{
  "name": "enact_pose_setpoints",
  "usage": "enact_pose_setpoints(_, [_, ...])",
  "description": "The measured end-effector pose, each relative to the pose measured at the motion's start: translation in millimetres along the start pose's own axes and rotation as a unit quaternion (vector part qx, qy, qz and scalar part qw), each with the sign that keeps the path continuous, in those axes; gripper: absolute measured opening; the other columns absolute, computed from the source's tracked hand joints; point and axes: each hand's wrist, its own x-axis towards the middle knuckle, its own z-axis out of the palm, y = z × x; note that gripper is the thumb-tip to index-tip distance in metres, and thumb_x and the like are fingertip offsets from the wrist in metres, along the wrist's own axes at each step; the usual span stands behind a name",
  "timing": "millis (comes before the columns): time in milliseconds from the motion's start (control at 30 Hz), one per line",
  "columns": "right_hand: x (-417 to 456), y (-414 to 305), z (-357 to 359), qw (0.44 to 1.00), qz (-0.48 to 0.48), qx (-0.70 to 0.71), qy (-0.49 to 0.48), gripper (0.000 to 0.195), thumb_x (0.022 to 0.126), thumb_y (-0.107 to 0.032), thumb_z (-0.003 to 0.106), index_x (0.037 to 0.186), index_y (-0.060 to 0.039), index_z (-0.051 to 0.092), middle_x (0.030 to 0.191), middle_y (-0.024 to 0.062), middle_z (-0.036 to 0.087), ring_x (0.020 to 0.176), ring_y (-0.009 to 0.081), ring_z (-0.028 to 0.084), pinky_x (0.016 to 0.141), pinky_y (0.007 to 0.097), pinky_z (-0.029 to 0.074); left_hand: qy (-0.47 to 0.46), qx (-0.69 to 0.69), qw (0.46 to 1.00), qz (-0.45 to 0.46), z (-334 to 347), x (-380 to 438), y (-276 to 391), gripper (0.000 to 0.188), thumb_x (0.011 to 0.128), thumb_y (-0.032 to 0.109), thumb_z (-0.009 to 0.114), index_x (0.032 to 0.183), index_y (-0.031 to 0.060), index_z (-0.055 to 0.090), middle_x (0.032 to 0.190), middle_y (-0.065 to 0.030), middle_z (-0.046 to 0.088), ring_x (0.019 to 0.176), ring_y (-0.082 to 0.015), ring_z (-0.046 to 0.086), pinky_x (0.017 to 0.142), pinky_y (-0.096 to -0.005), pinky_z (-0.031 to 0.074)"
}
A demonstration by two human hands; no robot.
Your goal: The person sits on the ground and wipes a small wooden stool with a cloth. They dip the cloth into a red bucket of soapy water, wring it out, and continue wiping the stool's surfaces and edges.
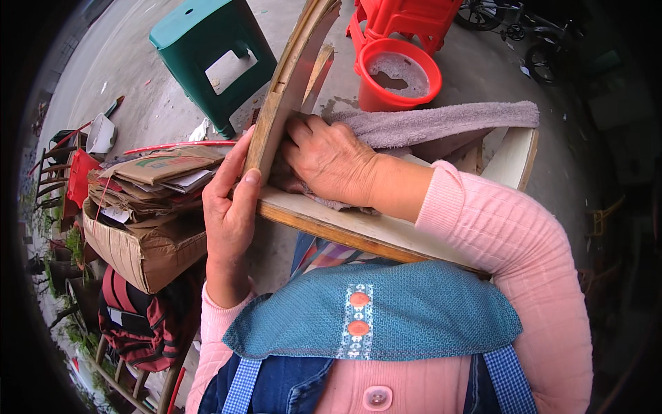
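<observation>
A wooden drawer-like frame (pixel 341 233) with pale inner faces and brown-stained edges lies across my lap, one side (pixel 284 83) rising upright at the left. Around the lower end of that side my left hand (pixel 230 207) is closed, the thumb on its near edge. My right hand (pixel 336 160) presses a greyish-mauve towel (pixel 439 124) into the inner corner, its fingertips hidden in the folds. The rest of the towel stretches right, over the pale far-right side (pixel 512 160).
Beyond the frame are a green plastic stool (pixel 243 67), a red bucket (pixel 364 88) of sudsy water and red stools (pixel 408 23). At left, flattened cardboard fills a box (pixel 139 248) above a red-and-black backpack (pixel 165 331). A bicycle (pixel 517 31) stands far right.
</observation>
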Motion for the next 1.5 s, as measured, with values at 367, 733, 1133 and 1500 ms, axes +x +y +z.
enact_pose_setpoints(367, [-56.4, 116.4, -23.2, 0.956, 0.213, -0.137, -0.147, 0.020, 0.084, -0.019, 0.049, 0.085, 0.0003, 0.054, 0.088, 0.0185, 0.056, 0.077, 0.0325, 0.060, 0.070, 0.0389, 0.049, 0.015, -0.010, 1.000, 0.000, 2.9, -2.2, 2.8, 0.040, 0.083, 0.006, 0.045, 0.122, -0.0035, 0.049, 0.118, -0.0125, 0.054, 0.110, -0.0170, 0.049, 0.096, -0.0273, 0.033])
enact_pose_setpoints(733, [18.2, 135.0, -54.0, 0.933, 0.188, 0.179, 0.248, 0.032, 0.089, -0.025, 0.039, 0.093, 0.0036, 0.053, 0.085, 0.0224, 0.059, 0.086, 0.0396, 0.056, 0.075, 0.0408, 0.045, -0.027, -0.019, 0.999, 0.008, 9.2, 0.7, 10.4, 0.042, 0.084, 0.007, 0.044, 0.125, -0.0030, 0.046, 0.117, -0.0112, 0.055, 0.108, -0.0158, 0.050, 0.094, -0.0268, 0.035])
enact_pose_setpoints(1133, [-13.9, -15.2, -22.3, 0.905, 0.126, 0.401, 0.066, 0.030, 0.082, -0.021, 0.047, 0.085, 0.0061, 0.059, 0.082, 0.0260, 0.056, 0.090, 0.0402, 0.053, 0.083, 0.0421, 0.044, 0.005, -0.019, 0.999, 0.034, 9.3, 1.6, 6.7, 0.035, 0.089, 0.009, 0.040, 0.120, -0.0038, 0.049, 0.113, -0.0107, 0.056, 0.104, -0.0152, 0.051, 0.093, -0.0269, 0.036])
enact_pose_setpoints(1500, [-106.2, 24.2, -85.2, 0.819, 0.130, 0.251, -0.499, 0.030, 0.072, -0.025, 0.053, 0.075, 0.0041, 0.060, 0.070, 0.0198, 0.060, 0.066, 0.0314, 0.059, 0.061, 0.0393, 0.046, 0.040, 0.013, 0.998, 0.040, 4.3, -17.5, -1.8, 0.035, 0.091, 0.012, 0.040, 0.121, -0.0037, 0.049, 0.113, -0.0096, 0.056, 0.104, -0.0137, 0.050, 0.093, -0.0259, 0.034])
